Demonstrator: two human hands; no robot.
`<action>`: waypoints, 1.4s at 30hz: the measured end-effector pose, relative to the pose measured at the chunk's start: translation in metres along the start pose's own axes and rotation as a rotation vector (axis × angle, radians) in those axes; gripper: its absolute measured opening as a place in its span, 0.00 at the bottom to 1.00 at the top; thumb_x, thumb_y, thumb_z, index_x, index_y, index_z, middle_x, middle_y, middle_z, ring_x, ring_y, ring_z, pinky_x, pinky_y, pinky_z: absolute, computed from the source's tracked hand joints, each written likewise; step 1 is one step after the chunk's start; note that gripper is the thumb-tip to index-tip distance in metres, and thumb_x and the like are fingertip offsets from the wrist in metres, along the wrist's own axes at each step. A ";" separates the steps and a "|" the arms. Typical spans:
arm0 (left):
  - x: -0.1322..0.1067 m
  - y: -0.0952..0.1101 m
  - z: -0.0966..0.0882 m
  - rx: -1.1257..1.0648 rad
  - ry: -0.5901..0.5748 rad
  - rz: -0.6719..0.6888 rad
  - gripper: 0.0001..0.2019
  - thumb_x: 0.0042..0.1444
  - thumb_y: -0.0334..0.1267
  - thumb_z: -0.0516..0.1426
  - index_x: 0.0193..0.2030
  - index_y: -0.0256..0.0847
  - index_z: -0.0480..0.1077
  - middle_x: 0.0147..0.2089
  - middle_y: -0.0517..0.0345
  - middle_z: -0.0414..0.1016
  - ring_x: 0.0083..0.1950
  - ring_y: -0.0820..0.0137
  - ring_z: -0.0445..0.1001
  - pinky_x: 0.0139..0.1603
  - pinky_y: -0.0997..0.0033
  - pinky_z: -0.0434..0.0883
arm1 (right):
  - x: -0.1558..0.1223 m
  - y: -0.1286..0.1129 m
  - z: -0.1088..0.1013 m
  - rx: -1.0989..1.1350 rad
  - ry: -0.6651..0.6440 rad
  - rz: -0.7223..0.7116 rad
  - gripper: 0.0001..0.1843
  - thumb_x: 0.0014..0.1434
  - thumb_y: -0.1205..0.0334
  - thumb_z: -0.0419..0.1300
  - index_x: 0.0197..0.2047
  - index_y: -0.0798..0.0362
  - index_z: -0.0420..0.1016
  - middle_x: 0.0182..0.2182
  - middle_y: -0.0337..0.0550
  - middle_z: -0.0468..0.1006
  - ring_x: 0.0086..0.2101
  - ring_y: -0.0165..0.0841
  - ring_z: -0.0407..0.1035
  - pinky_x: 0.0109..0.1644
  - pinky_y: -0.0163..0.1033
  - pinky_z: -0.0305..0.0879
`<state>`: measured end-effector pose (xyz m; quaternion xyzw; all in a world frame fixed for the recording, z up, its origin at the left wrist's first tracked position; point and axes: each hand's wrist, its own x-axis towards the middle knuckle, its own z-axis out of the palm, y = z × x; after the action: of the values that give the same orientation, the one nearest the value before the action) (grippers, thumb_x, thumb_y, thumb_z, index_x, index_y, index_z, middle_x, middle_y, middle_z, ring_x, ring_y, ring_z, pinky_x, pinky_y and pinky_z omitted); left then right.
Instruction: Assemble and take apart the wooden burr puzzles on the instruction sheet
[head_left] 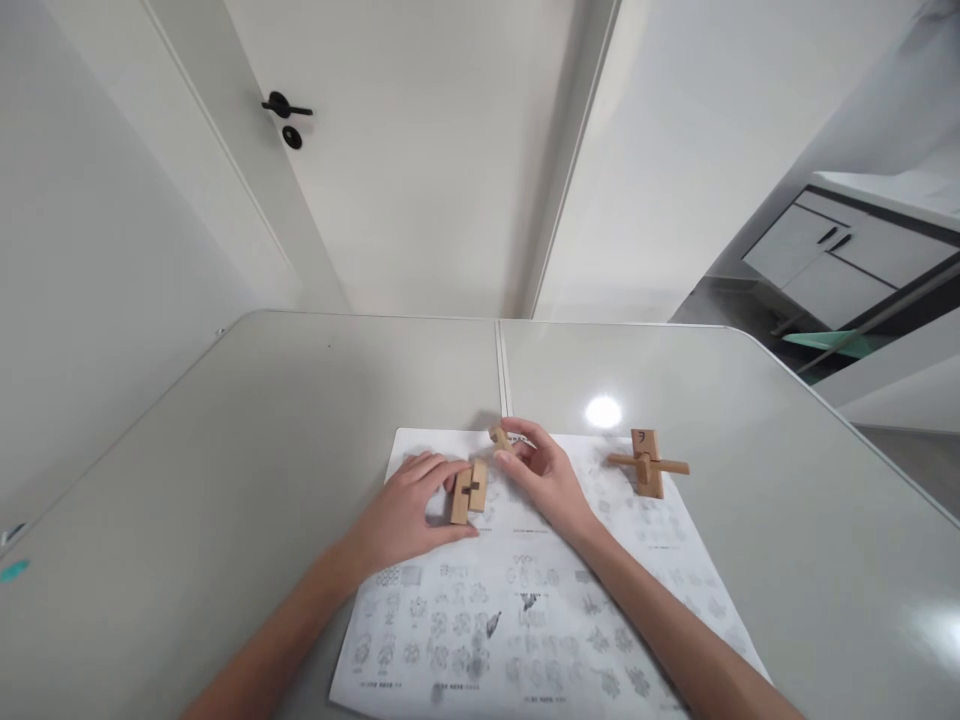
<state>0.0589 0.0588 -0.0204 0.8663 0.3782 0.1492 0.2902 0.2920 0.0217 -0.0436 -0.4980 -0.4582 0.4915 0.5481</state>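
My left hand (409, 505) rests on a printed sheet (517, 600) and pinches two notched wooden bars (468, 492) that lie side by side. My right hand (544, 472) is just to the right of them, fingers curled round a small wooden piece (499, 437) held at its fingertips. An assembled wooden cross puzzle (647, 463) stands on the sheet's right edge, apart from both hands.
The sheet, covered in small puzzle diagrams, lies on a grey table (225, 470) with a seam down its middle. A white door (420, 150) with a black handle stands behind the table. Grey cabinets (840, 250) are at the far right.
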 end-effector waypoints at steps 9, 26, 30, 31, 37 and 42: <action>0.001 0.005 -0.001 -0.566 0.120 -0.211 0.32 0.57 0.47 0.68 0.67 0.51 0.65 0.49 0.54 0.78 0.45 0.64 0.77 0.52 0.60 0.73 | 0.006 0.002 -0.006 0.453 0.054 0.135 0.27 0.61 0.55 0.72 0.62 0.50 0.76 0.61 0.51 0.78 0.53 0.41 0.78 0.63 0.51 0.73; 0.007 0.005 0.002 -1.150 0.034 -0.298 0.24 0.64 0.51 0.62 0.63 0.46 0.76 0.56 0.47 0.77 0.40 0.68 0.72 0.44 0.64 0.70 | 0.004 0.002 -0.002 0.552 -0.144 0.177 0.20 0.66 0.45 0.68 0.45 0.56 0.81 0.42 0.49 0.85 0.31 0.30 0.76 0.36 0.35 0.74; 0.006 0.008 0.005 -1.212 0.008 -0.269 0.19 0.66 0.54 0.60 0.51 0.42 0.80 0.47 0.50 0.77 0.33 0.72 0.67 0.41 0.65 0.68 | 0.003 0.000 -0.001 0.546 -0.127 0.167 0.20 0.65 0.44 0.68 0.46 0.54 0.79 0.39 0.46 0.83 0.29 0.29 0.73 0.33 0.34 0.72; 0.006 0.008 0.005 -1.216 0.005 -0.268 0.19 0.67 0.55 0.58 0.47 0.41 0.79 0.44 0.51 0.76 0.32 0.72 0.65 0.40 0.65 0.68 | 0.003 0.000 -0.001 0.533 -0.126 0.164 0.21 0.65 0.43 0.68 0.46 0.54 0.79 0.38 0.46 0.83 0.28 0.29 0.72 0.32 0.34 0.71; 0.006 0.008 0.003 -1.079 -0.006 -0.304 0.25 0.68 0.61 0.52 0.38 0.40 0.75 0.31 0.55 0.72 0.30 0.69 0.64 0.34 0.65 0.66 | 0.004 0.004 -0.004 0.502 -0.148 0.145 0.19 0.65 0.43 0.67 0.40 0.52 0.76 0.30 0.39 0.76 0.25 0.28 0.66 0.31 0.35 0.66; 0.006 0.007 0.005 -1.068 0.048 -0.306 0.23 0.68 0.60 0.53 0.39 0.41 0.73 0.29 0.60 0.68 0.30 0.70 0.64 0.35 0.67 0.65 | 0.003 0.003 -0.005 0.514 -0.181 0.161 0.20 0.66 0.45 0.66 0.52 0.51 0.78 0.28 0.38 0.73 0.25 0.30 0.63 0.30 0.36 0.64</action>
<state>0.0690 0.0573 -0.0196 0.5306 0.3780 0.2961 0.6985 0.2973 0.0243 -0.0472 -0.3315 -0.3243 0.6761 0.5726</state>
